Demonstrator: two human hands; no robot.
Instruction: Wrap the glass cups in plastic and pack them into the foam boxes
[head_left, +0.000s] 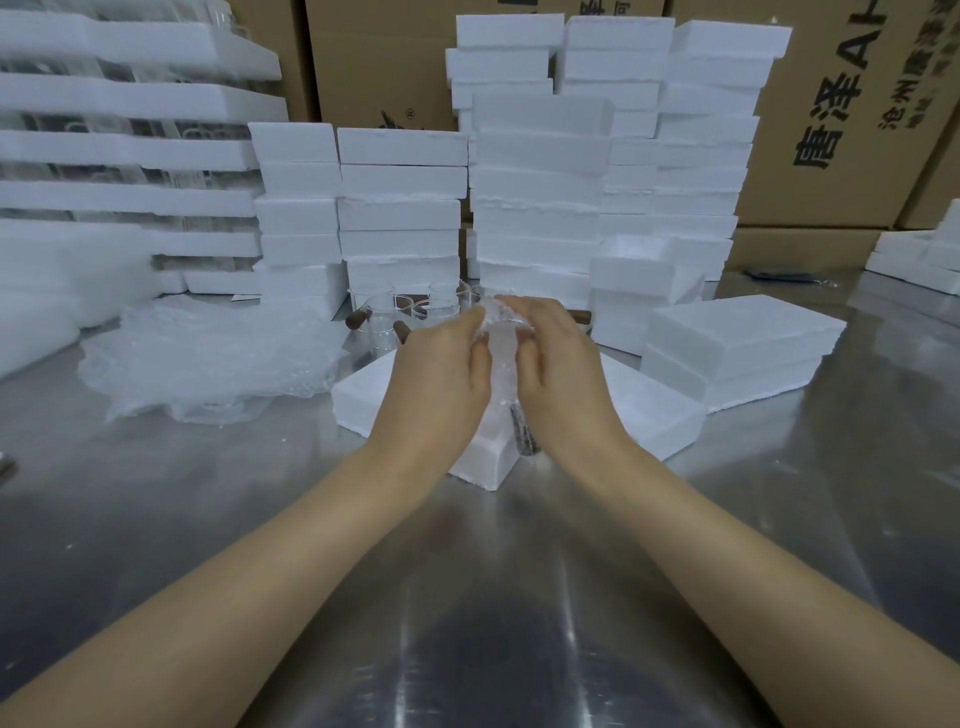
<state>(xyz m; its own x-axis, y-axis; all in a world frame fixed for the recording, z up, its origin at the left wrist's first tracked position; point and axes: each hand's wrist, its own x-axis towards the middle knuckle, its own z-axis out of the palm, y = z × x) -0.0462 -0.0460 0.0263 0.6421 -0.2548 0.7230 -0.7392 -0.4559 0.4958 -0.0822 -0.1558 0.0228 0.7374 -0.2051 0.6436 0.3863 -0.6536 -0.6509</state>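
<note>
Glass cup (503, 340), plastic-wrapped, dark-handled

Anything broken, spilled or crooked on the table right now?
No breakage or spill shows. The left hand and right hand grip the wrapped cup above the open foam box. Only the foam stacks behind sit unevenly, some boxes offset with ragged edges.

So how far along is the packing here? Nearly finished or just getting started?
Done: closed foam boxes sit stacked at the right, though their contents are hidden. In hand: both the left hand and right hand hold a plastic-wrapped cup over a foam box. Left: several bare glass cups wait behind, with more plastic wrap ready.
</note>
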